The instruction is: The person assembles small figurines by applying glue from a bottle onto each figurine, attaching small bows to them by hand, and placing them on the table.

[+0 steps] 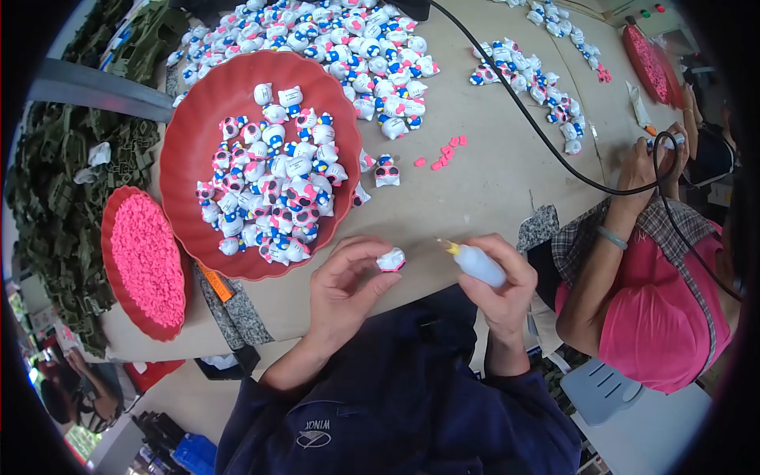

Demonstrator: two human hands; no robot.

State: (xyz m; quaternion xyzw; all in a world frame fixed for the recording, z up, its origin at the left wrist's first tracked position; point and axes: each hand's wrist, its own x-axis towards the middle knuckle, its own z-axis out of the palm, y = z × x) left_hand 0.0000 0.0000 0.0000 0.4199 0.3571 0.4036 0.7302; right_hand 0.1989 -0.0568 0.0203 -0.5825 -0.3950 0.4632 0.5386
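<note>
I see the left hand (pixel 339 286) pinching a toy (pixel 390 259), the right hand (pixel 508 291) grasping a bottle (pixel 480 266); oversqueezing could cause drips.

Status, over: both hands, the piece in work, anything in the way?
Left hand pinching small white-and-pink piece. Right hand holding pale plastic squeeze bottle, yellow nozzle apart from piece. Black cable off to the right, clear of both hands.

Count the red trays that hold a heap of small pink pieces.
2: the left tray, beside the large round tray, and the upper-right tray, near the picture's dark edge. Others may be hidden.
</note>
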